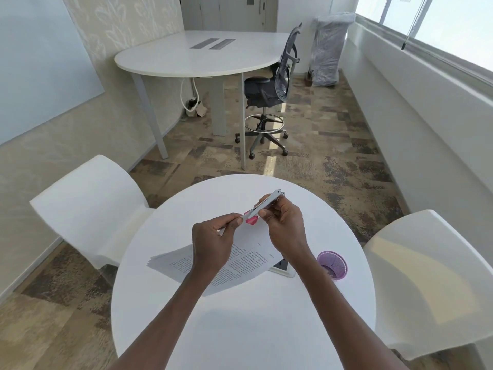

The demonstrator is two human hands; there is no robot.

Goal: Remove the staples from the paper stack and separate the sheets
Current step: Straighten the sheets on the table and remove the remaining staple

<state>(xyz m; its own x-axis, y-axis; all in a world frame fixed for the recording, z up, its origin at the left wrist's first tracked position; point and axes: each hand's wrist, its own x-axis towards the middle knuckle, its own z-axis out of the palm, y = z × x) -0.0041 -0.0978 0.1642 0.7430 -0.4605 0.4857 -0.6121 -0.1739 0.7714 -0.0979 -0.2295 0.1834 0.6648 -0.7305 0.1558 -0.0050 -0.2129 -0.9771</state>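
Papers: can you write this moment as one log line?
left hand: pinches papers corner | right hand: holds staple remover at corner | sheets: not yet separated

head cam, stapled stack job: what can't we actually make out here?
- Staple: too small, and the left hand and right hand cover the lifted corner of the paper stack.
- Stapler: its pink end is partly behind the thumbs; contact with paper unclear.
- Printed text: too small to read.
- Phone: mostly under the paper and right wrist.
- Purple cup: contents indistinct.
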